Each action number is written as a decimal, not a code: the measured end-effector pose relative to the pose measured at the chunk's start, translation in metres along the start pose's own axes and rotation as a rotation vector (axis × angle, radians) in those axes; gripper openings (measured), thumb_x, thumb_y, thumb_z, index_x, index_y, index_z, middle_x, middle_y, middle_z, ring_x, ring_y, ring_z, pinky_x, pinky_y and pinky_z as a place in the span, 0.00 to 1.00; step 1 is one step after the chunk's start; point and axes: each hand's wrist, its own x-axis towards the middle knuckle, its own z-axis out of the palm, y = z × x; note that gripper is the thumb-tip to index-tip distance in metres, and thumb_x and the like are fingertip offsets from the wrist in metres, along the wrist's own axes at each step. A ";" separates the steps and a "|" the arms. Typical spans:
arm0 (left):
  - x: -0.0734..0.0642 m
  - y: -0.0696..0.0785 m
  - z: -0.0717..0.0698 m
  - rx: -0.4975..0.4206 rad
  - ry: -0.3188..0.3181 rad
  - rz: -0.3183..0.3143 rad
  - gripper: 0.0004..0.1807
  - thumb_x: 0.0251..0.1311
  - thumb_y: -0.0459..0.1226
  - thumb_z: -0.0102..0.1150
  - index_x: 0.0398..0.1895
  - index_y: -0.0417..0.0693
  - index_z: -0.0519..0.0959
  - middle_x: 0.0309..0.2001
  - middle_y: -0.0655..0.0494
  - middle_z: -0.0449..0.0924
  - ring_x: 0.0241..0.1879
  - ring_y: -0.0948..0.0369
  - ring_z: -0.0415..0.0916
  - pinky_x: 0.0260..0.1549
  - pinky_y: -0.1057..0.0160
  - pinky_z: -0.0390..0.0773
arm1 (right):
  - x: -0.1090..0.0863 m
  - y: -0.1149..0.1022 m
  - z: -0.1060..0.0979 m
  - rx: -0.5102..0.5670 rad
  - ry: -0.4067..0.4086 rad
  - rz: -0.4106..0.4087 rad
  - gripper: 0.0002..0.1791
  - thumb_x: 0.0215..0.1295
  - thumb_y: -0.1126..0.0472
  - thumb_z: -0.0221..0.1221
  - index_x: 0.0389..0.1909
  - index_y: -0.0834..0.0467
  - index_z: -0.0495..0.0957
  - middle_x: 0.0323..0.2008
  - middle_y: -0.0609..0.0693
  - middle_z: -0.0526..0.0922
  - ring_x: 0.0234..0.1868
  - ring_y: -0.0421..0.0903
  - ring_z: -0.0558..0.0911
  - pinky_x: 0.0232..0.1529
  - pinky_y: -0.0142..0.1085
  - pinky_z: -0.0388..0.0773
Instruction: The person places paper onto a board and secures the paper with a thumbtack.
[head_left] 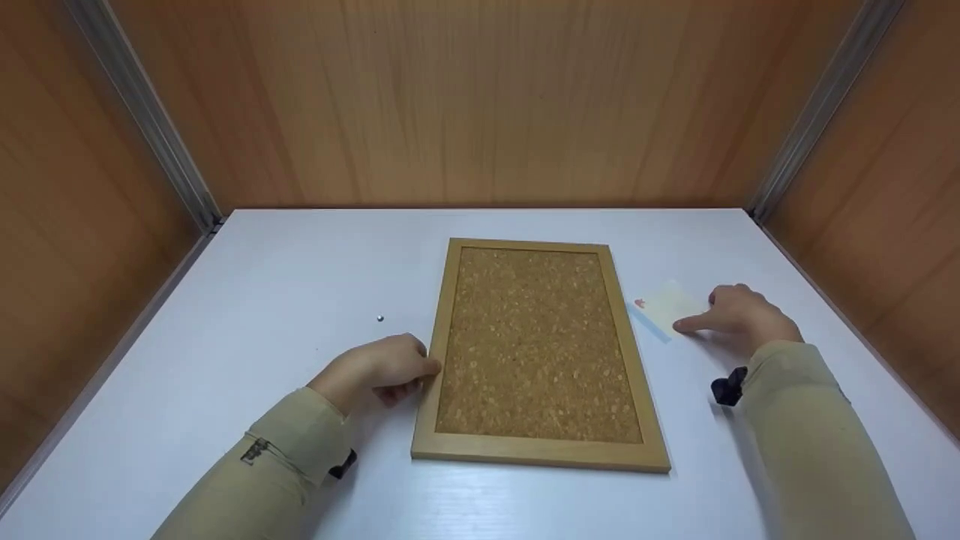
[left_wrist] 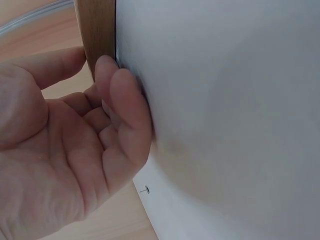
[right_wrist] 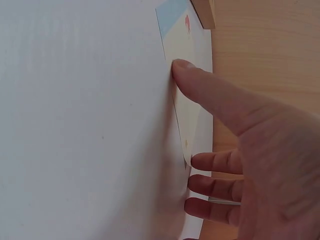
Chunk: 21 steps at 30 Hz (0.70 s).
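Note:
A cork board (head_left: 536,345) with a light wooden frame lies on the white table. At its left edge, my left hand (head_left: 386,366) grips the frame, thumb on top and fingers curled against the side. The left wrist view shows the fingertips (left_wrist: 125,85) right at the wooden frame (left_wrist: 97,30). To the board's right lies a pale yellow paper card (head_left: 670,301) with a blue strip and a small red figure. My right hand (head_left: 739,315) touches this card (right_wrist: 180,90), its thumb on one edge and a fingertip at a corner, the other fingers spread.
A small silver thumbtack (head_left: 380,319) lies on the table (head_left: 300,277) left of the board, beyond the left hand. Wooden panels (head_left: 487,105) with metal corner rails (head_left: 142,112) enclose the table at the back and both sides.

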 end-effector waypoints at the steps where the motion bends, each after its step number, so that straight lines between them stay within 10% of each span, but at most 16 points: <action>1: 0.000 0.000 0.000 0.002 0.001 0.002 0.17 0.75 0.44 0.52 0.29 0.43 0.77 0.22 0.52 0.73 0.21 0.59 0.71 0.22 0.62 0.78 | 0.001 0.001 0.001 0.002 0.001 0.002 0.61 0.56 0.26 0.64 0.67 0.76 0.60 0.64 0.78 0.63 0.64 0.74 0.64 0.60 0.69 0.64; 21: 0.001 -0.001 0.000 0.007 -0.001 -0.010 0.18 0.75 0.45 0.52 0.31 0.42 0.78 0.23 0.52 0.74 0.21 0.59 0.72 0.22 0.62 0.78 | 0.003 0.002 0.007 0.104 0.034 0.045 0.59 0.54 0.29 0.69 0.67 0.72 0.59 0.63 0.73 0.65 0.61 0.69 0.66 0.60 0.67 0.65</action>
